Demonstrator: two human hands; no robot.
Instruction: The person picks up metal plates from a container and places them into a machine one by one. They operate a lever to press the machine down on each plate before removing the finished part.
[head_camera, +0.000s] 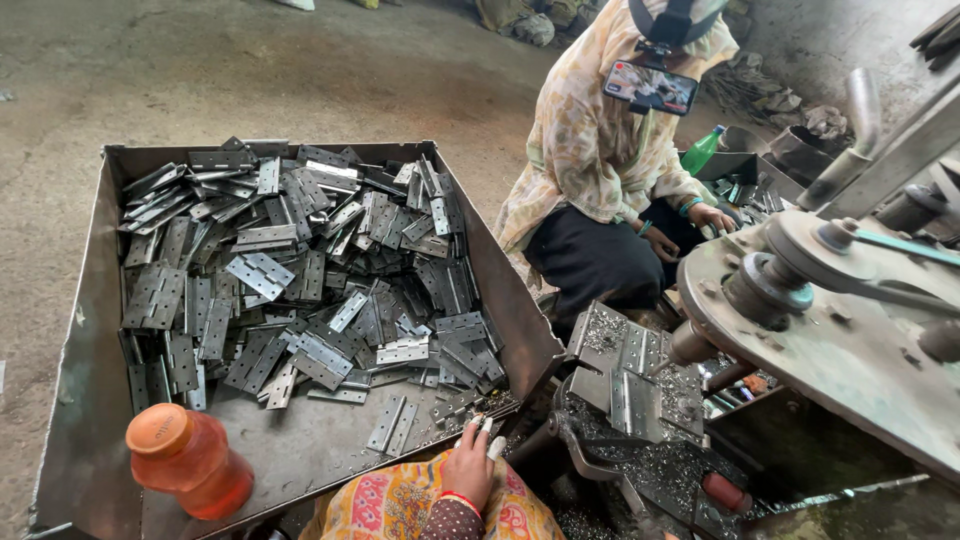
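A bare, stained concrete floor (300, 70) runs across the upper part of the view, with rags and scrap heaped along the far edge. On it sits a large open steel tray (85, 400), its bed piled with flat grey metal hinges (300, 270), a few lying singly near the front lip. An orange plastic bottle (185, 462) with an orange cap lies tilted in the tray's near left corner. One hand (470, 465), which side I cannot tell, rests at the tray's front edge, its fingers (480, 428) curled loosely and touching small metal pieces there; the other is out of sight. To the right stands a grimy press machine (830, 330) with a hinge (635, 400) on its bed. Beyond, a second person (600, 170) crouches beside a green bottle (702, 150).
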